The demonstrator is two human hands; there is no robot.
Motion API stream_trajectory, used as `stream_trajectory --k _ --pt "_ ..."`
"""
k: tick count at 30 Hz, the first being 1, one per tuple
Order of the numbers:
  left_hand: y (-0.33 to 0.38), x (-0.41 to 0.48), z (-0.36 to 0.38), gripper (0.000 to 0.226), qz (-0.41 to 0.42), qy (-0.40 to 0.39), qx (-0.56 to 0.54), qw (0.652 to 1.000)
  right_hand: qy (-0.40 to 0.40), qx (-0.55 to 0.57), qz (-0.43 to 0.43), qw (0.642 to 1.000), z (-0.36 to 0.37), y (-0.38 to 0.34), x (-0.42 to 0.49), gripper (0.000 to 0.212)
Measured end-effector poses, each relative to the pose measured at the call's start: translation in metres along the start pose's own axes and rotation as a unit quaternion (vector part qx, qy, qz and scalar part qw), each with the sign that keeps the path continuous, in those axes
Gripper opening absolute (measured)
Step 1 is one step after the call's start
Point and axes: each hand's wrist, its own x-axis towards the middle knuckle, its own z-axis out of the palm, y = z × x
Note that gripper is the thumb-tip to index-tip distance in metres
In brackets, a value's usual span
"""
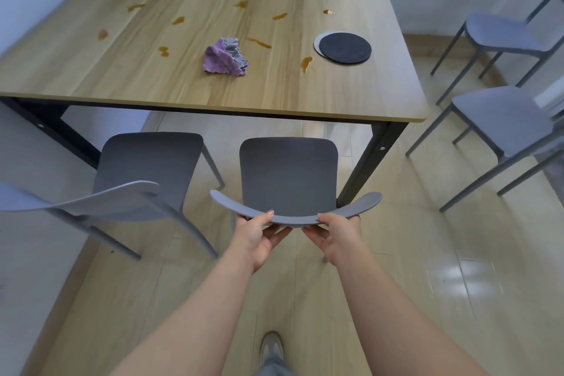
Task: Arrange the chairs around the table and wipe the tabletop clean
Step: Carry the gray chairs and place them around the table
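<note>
Held chair (pixel 288 174): it is stood on the floor at the near edge of the table (pixel 213 101), close to the right table leg. The seat is turned toward the table but not yet tucked under it.
Left hand (pixel 258 236): it is clamped on the curved backrest (pixel 293 218), with the thumb laid over the top edge and the fingers curled beneath.
Right hand (pixel 334 235): the same hold is taken just beside the left hand, near the backrest's middle.
Weight: the chair is judged light, a thin moulded shell on slim legs, so it can probably be lifted or slid by the backrest alone.
Stiffness: the shell is judged rigid and smooth, and some flex may be expected at the thin backrest tips.
Best hold: the top edge of the backrest is favoured, and steadier steering would be had with the hands set wider apart.
Neighbouring chair (pixel 146 168): it is placed just beside the held chair, on its left.
Cloth (pixel 225 56): soft and crumpled, it is left mid-table among brown stains (pixel 306 63).
</note>
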Motion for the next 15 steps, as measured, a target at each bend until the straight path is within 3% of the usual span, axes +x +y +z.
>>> stream_trajectory --k 15 --pt "0.002 -0.004 -0.005 0.048 0.017 0.016 0.030 0.999 0.017 -0.015 -0.001 1.000 -0.007 0.013 -0.010 0.048"
